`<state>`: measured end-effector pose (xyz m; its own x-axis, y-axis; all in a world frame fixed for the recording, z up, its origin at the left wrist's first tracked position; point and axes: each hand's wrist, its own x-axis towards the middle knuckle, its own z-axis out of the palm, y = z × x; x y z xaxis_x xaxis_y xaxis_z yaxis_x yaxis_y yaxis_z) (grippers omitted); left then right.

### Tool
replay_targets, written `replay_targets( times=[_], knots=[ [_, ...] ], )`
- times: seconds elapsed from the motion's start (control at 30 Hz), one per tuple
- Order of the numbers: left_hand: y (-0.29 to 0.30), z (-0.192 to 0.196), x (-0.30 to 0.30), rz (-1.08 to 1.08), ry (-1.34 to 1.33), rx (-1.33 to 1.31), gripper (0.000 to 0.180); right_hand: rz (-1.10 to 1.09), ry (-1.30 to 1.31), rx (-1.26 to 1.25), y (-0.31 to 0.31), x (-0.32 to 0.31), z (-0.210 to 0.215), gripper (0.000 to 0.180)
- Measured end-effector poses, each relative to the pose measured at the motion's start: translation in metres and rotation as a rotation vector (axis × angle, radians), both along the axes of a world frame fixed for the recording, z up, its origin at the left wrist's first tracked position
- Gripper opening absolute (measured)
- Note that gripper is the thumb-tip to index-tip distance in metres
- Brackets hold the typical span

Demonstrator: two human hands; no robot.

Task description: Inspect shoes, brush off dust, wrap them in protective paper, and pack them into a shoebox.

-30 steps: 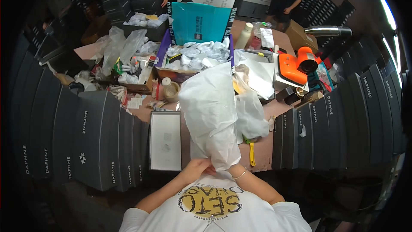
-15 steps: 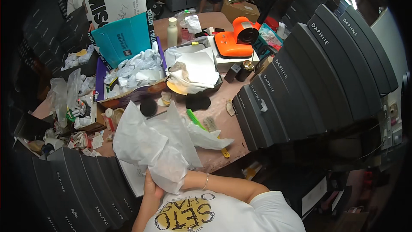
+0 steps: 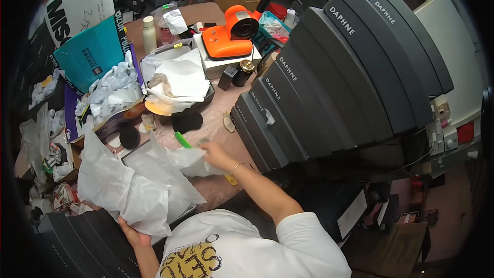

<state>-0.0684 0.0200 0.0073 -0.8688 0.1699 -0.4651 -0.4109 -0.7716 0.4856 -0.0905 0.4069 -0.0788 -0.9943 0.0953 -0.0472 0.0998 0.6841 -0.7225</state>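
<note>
The person wears a white t-shirt (image 3: 257, 247) with short sleeves; the right sleeve (image 3: 314, 237) is loose and wide and ends above the elbow, and both forearms are bare below the sleeves. On the chest of the t-shirt sits a printed design (image 3: 193, 262): a mustard-yellow blob shape overlaid with thick black outlined lettering, seen upside down from the head camera. Near the right hand (image 3: 216, 155), a thin bracelet (image 3: 235, 168) circles the wrist, pale and fine like a slim chain or band. The left hand (image 3: 133, 234), left of the printed design, shows no ring or band that can be made out
</note>
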Motion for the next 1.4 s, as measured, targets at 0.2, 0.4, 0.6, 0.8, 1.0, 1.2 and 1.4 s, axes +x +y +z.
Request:
replay_targets(
  times=[0.2, 0.4, 0.6, 0.8, 1.0, 1.2, 1.4],
  knots=[
    [0.0, -0.012, 0.008, -0.03, -0.19, -0.048, 0.061, -0.463, 0.376, -0.782, 0.088, -0.128, 0.104, 0.032],
    [0.008, -0.009, 0.004, 0.074, -0.17, -0.132, 0.068, -0.492, 0.399, -1.094, 0.1, -0.184, 0.089, 0.026],
    [0.014, -0.001, -0.003, 0.159, -0.212, -0.174, 0.066, -0.517, 0.737, -0.625, 0.117, -0.293, 0.118, 0.014],
    [0.033, 0.016, -0.01, 0.23, -0.217, -0.222, 0.064, -0.225, 0.563, 0.245, 0.094, -0.362, 0.066, 0.043],
    [0.021, -0.017, -0.005, 0.227, -0.229, -0.215, 0.063, -0.005, 0.053, 0.472, 0.101, -0.378, -0.02, 0.055],
    [0.02, -0.025, -0.016, 0.201, -0.341, -0.267, 0.066, -0.047, -0.226, 0.576, 0.12, -0.41, -0.061, 0.042],
    [0.034, 0.01, -0.038, 0.194, -0.489, -0.51, 0.062, -0.16, -0.377, 0.498, 0.13, -0.44, -0.062, 0.034]
  ],
)
